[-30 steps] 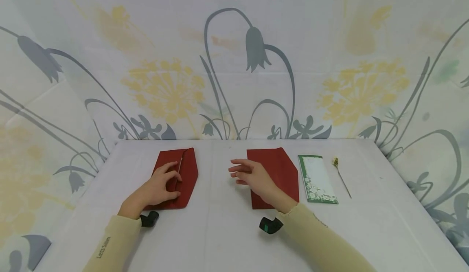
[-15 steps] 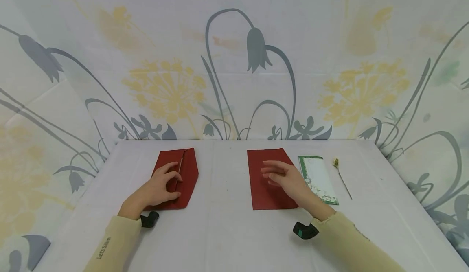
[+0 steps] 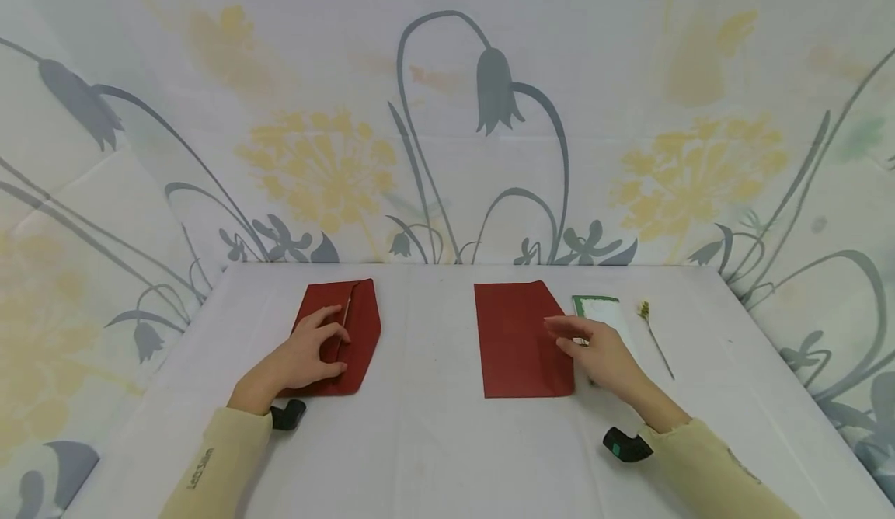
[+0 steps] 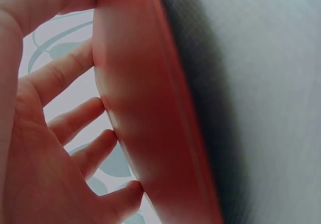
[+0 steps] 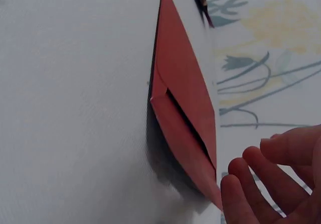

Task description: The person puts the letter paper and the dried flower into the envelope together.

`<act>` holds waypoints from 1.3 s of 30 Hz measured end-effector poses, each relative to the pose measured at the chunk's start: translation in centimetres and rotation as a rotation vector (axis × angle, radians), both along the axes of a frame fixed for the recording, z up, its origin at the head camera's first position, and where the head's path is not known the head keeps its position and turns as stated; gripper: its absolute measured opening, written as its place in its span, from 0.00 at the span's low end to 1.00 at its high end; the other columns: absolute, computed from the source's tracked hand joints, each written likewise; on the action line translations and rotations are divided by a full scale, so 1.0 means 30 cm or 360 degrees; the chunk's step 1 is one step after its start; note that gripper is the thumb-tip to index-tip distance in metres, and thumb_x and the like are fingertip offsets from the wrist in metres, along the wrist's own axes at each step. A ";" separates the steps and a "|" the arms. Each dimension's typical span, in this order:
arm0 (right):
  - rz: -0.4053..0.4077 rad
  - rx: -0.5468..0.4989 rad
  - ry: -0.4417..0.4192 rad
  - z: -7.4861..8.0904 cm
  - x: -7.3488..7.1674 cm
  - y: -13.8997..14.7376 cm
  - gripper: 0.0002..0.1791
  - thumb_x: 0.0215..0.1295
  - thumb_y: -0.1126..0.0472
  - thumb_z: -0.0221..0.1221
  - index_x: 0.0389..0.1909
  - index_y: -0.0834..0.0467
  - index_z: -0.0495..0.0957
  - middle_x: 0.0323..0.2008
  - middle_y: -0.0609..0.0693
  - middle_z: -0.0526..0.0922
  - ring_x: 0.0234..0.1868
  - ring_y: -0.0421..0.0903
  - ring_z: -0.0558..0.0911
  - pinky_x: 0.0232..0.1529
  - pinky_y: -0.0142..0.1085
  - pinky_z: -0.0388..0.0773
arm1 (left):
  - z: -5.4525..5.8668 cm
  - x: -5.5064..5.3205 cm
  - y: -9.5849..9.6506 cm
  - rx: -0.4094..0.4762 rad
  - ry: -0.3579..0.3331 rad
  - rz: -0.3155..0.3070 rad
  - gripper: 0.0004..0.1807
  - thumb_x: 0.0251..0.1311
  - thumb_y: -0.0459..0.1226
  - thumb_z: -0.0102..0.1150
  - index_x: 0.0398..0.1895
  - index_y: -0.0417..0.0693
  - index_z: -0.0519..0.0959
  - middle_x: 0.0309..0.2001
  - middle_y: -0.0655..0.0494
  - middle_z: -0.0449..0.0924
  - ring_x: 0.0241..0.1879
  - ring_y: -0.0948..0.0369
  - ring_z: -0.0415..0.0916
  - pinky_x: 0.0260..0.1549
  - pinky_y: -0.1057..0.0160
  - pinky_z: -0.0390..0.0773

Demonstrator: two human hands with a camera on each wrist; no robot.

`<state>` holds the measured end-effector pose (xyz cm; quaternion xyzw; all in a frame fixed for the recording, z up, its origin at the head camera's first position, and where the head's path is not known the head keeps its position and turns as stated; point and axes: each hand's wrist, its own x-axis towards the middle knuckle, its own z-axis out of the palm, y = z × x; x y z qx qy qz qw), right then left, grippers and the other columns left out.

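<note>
On the left of the table lies a red envelope (image 3: 367, 329) with its flap toward the right. My left hand (image 3: 304, 357) rests on it, the spread fingertips touching its surface, as the left wrist view also shows. A second red envelope (image 3: 519, 340) lies right of the middle. My right hand (image 3: 603, 354) hovers over its right edge with loosely bent fingers, holding nothing. Beneath that hand is a white card (image 3: 603, 309) with a green border, its lower part hidden. In the right wrist view, the fingers (image 5: 235, 189) are beside the envelope's flap (image 5: 188, 148).
A small dried flower (image 3: 652, 331) on a thin stem lies to the right of the card. The white-covered table (image 3: 426, 441) meets a flower-printed cloth backdrop (image 3: 447, 154) at the back. A black wrist device (image 3: 626, 445) hangs at the right sleeve.
My right hand has moved rightward from the left edge of the right envelope, across it, to its right edge and the card. The left hand stays on the left envelope.
</note>
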<state>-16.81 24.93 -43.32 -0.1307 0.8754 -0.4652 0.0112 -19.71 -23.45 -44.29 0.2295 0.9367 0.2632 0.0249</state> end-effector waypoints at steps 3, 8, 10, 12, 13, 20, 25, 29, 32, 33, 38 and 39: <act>0.0035 0.0135 0.0118 -0.001 0.008 0.021 0.19 0.66 0.70 0.61 0.57 0.61 0.80 0.55 0.57 0.82 0.55 0.56 0.81 0.49 0.39 0.81 | 0.000 -0.005 -0.001 -0.0016 0.0007 -0.0007 0.14 0.53 0.35 0.71 0.41 0.51 0.78 0.72 0.36 0.55 0.69 0.35 0.51 0.59 0.32 0.63; 0.0220 0.0409 0.0267 -0.007 0.013 0.039 0.18 0.62 0.69 0.65 0.54 0.62 0.82 0.60 0.58 0.79 0.59 0.60 0.78 0.48 0.43 0.80 | -0.003 -0.003 -0.004 -0.0044 0.0040 -0.0007 0.14 0.53 0.36 0.71 0.41 0.52 0.78 0.72 0.36 0.56 0.68 0.35 0.53 0.60 0.32 0.61; 0.0298 0.0546 0.0319 -0.006 0.016 0.041 0.18 0.61 0.68 0.67 0.53 0.63 0.82 0.62 0.59 0.77 0.61 0.62 0.76 0.51 0.48 0.79 | -0.003 0.000 -0.004 -0.0056 0.0049 -0.0006 0.14 0.53 0.36 0.71 0.41 0.52 0.78 0.72 0.36 0.57 0.68 0.34 0.54 0.60 0.31 0.61; 0.0368 0.0640 0.0349 -0.006 0.021 0.042 0.19 0.60 0.67 0.68 0.53 0.64 0.82 0.63 0.62 0.75 0.64 0.64 0.72 0.57 0.55 0.74 | -0.002 0.002 -0.004 -0.0064 0.0052 -0.0007 0.14 0.53 0.36 0.71 0.41 0.51 0.78 0.72 0.35 0.57 0.69 0.33 0.53 0.61 0.31 0.59; 0.0396 0.0682 0.0355 -0.005 0.023 0.043 0.20 0.59 0.66 0.69 0.54 0.64 0.82 0.63 0.63 0.75 0.65 0.65 0.71 0.58 0.57 0.72 | -0.001 0.003 -0.004 -0.0067 0.0054 -0.0010 0.14 0.53 0.36 0.71 0.41 0.51 0.78 0.72 0.35 0.57 0.69 0.33 0.52 0.61 0.30 0.58; 0.0505 0.0919 0.0288 -0.005 0.039 0.041 0.27 0.62 0.57 0.68 0.60 0.64 0.78 0.68 0.64 0.68 0.71 0.65 0.62 0.63 0.57 0.67 | 0.011 0.008 0.000 -0.0110 0.0099 -0.0018 0.15 0.51 0.36 0.71 0.42 0.49 0.78 0.71 0.33 0.58 0.71 0.33 0.50 0.62 0.26 0.47; 0.0563 0.0985 0.0290 -0.005 0.051 0.046 0.28 0.65 0.55 0.66 0.63 0.63 0.76 0.69 0.64 0.67 0.72 0.65 0.61 0.63 0.56 0.68 | 0.021 0.014 0.012 -0.0139 0.0125 -0.0020 0.21 0.54 0.38 0.71 0.51 0.45 0.78 0.71 0.34 0.59 0.72 0.35 0.51 0.63 0.27 0.45; 0.0590 0.1029 0.0283 -0.006 0.056 0.055 0.29 0.66 0.54 0.65 0.64 0.63 0.75 0.70 0.63 0.65 0.72 0.65 0.60 0.63 0.55 0.67 | 0.039 0.023 0.035 -0.0138 0.0156 -0.0024 0.26 0.58 0.41 0.69 0.59 0.43 0.76 0.72 0.36 0.59 0.72 0.38 0.52 0.65 0.29 0.45; 0.0613 0.1041 0.0293 -0.010 0.055 0.057 0.29 0.66 0.53 0.64 0.64 0.63 0.74 0.71 0.64 0.65 0.72 0.66 0.60 0.64 0.56 0.66 | 0.058 0.030 0.063 -0.0122 0.0182 -0.0049 0.28 0.60 0.43 0.67 0.63 0.44 0.75 0.73 0.39 0.60 0.73 0.40 0.53 0.66 0.31 0.46; 0.0620 0.1039 0.0297 -0.012 0.055 0.058 0.29 0.66 0.53 0.64 0.64 0.64 0.74 0.71 0.64 0.65 0.72 0.66 0.60 0.64 0.56 0.66 | 0.064 0.032 0.073 -0.0115 0.0188 -0.0065 0.29 0.61 0.43 0.67 0.64 0.44 0.74 0.73 0.39 0.60 0.73 0.41 0.53 0.67 0.31 0.46; 0.0643 0.1028 0.0336 -0.017 0.050 0.056 0.29 0.67 0.53 0.63 0.64 0.65 0.74 0.70 0.66 0.65 0.71 0.67 0.61 0.63 0.57 0.66 | 0.078 0.035 0.138 -0.0068 0.0184 -0.0179 0.28 0.62 0.41 0.65 0.64 0.42 0.73 0.73 0.40 0.59 0.73 0.42 0.52 0.67 0.34 0.49; 0.0648 0.1030 0.0345 -0.016 0.049 0.055 0.29 0.67 0.53 0.63 0.63 0.65 0.74 0.70 0.67 0.65 0.71 0.67 0.61 0.63 0.57 0.66 | 0.077 0.034 0.151 -0.0062 0.0186 -0.0203 0.28 0.62 0.41 0.65 0.64 0.42 0.73 0.73 0.40 0.60 0.73 0.42 0.53 0.67 0.34 0.51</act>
